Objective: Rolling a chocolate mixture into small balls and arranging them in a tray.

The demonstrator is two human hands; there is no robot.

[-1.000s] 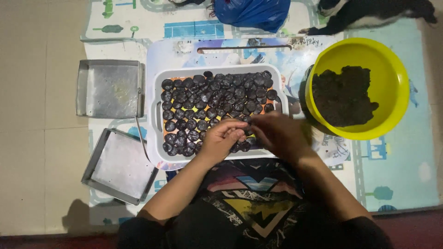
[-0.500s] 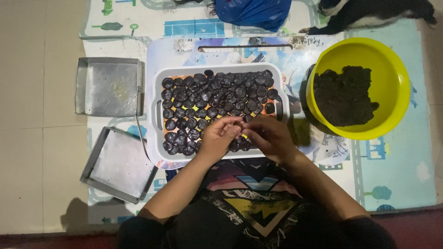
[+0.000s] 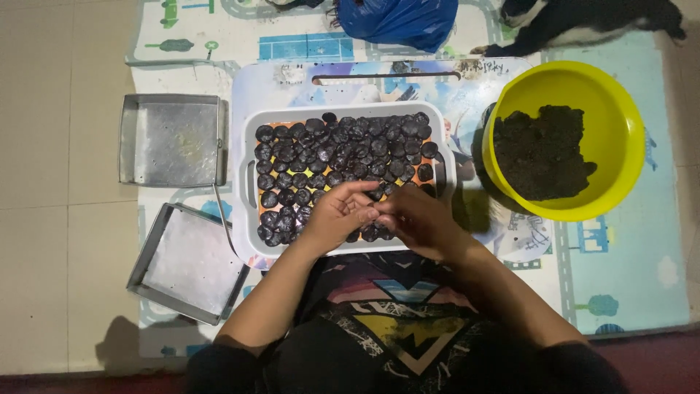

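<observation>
Pale floor tiles lay under a printed play mat (image 3: 627, 277), and on it sat a low white board (image 3: 467, 80) carrying a white tray (image 3: 251, 182) packed with small dark round pieces (image 3: 343, 146) over an orange liner. At the right stood a yellow bowl (image 3: 620, 95) with a mound of dark dough (image 3: 543, 153); at the left lay 2 empty metal pans (image 3: 171, 138), 1 far and 1 near. A blue plastic bag (image 3: 397, 18) and a black and white animal (image 3: 583, 18) lay along the far edge.

Both hands met over the tray's near edge. The left hand (image 3: 339, 215) was curled, fingers bent toward the right hand (image 3: 415, 219), which was likewise curled; their fingertips touched around something small. What was pinched there could not be made out, nor how tightly either hand closed.

Risk lay in the crowding: the pieces touched or overlapped, so a wrist dropping low could have flattened the near rows, and another piece set down might have stuck to its neighbours. The animal so near the bowl could also have disturbed the dough.

The hands hid the tray's near middle rows, and the far-edge items were cut off by the frame.
</observation>
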